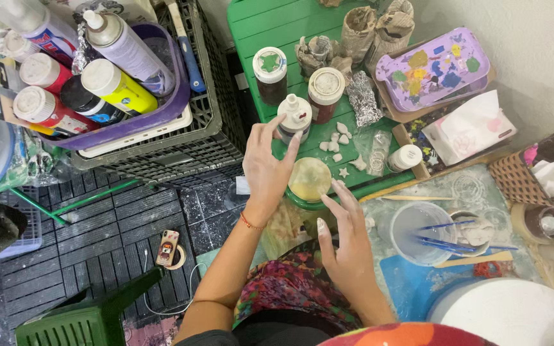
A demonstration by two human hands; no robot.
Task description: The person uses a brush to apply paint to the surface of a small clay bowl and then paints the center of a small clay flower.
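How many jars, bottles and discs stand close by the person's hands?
Dark jars: 2
White bottles: 2
Yellowish disc: 1
Total: 5

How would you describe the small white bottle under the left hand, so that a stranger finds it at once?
Look at the green slatted table. Near its front edge, three containers stand close together. The white bottle is the nearest one, touched by the left hand; unlike the two brown jars behind it, which have flat lids, it has a narrow nozzle cap.
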